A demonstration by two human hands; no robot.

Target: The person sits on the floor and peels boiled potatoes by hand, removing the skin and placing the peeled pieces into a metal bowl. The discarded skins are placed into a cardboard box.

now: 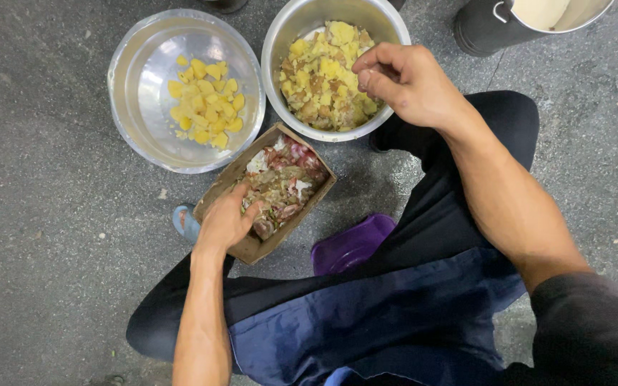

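Two steel bowls sit on the grey floor (44, 214) in the head view, with a cardboard box just below and between them. The left bowl (137, 107) holds peeled yellow potato chunks (205, 104) in a loose heap. The right bowl (280, 50) is piled with potato pieces (327, 75) that partly carry brown skin. The right hand (409, 82) hangs over this bowl's right edge, fingers curled together and thumb pinched against them; whether a piece sits between them cannot be told. The left hand (223, 223) reaches into the cardboard box (252, 246), fingers bent down among the pink and grey peelings (287, 179), its grip hidden. A purple lid (348, 246) lies beside the box, against the person's dark trousers. A dark metal pot (488, 28) stands at the top right.
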